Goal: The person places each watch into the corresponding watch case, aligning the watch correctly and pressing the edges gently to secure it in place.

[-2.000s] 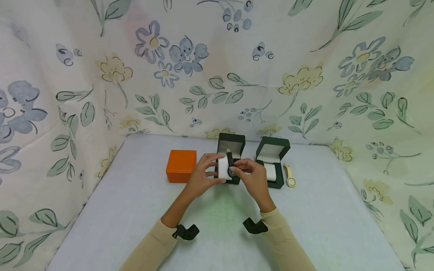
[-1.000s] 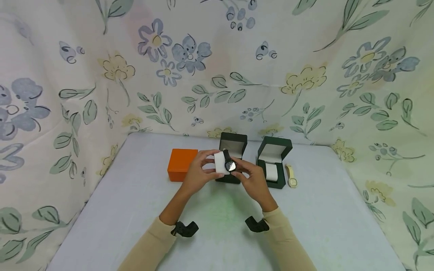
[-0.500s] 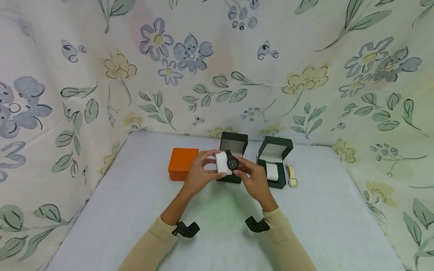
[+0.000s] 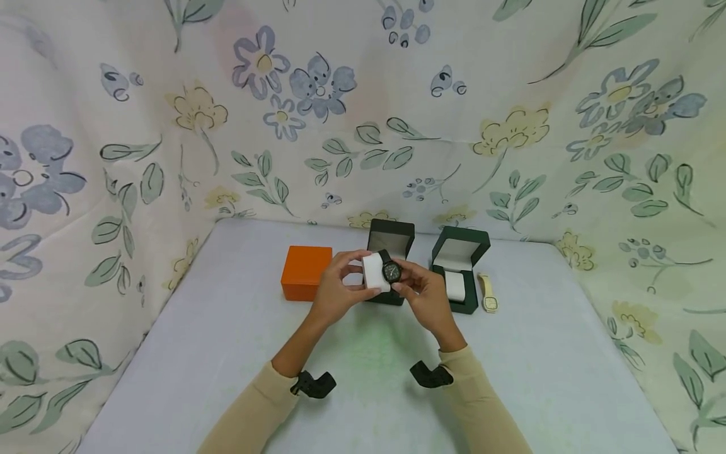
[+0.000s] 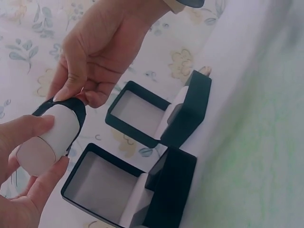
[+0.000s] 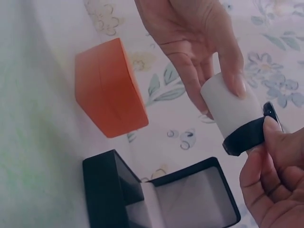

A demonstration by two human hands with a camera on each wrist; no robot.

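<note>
A white watch cushion (image 4: 373,272) is held above the table between the thumb and fingers of my left hand (image 4: 333,291). Round its right end lies a black watch (image 4: 391,272), its dark dial facing up towards the head camera. My right hand (image 4: 429,297) pinches this watch at its side, thumb below and fingers behind. In the left wrist view the black strap (image 5: 78,109) curves over the cushion's far end. From the right wrist the strap (image 6: 244,137) shows as a band across the cushion, with the right thumb on it. Part of the strap is hidden by the fingers.
Behind the hands stands a dark watch box (image 4: 391,234) with its lid up. To its right is a green watch box (image 4: 466,291), also lid up, with a white cushion (image 4: 455,287) inside. A gold watch (image 4: 489,296) lies beside it. An orange box (image 4: 307,272) sits at left.
Two seconds ago the strap's end stuck up from the cushion and the dial was tilted. Since then the cushion has risen slightly, and the watch has turned dial-up. The boxes have stayed put.
</note>
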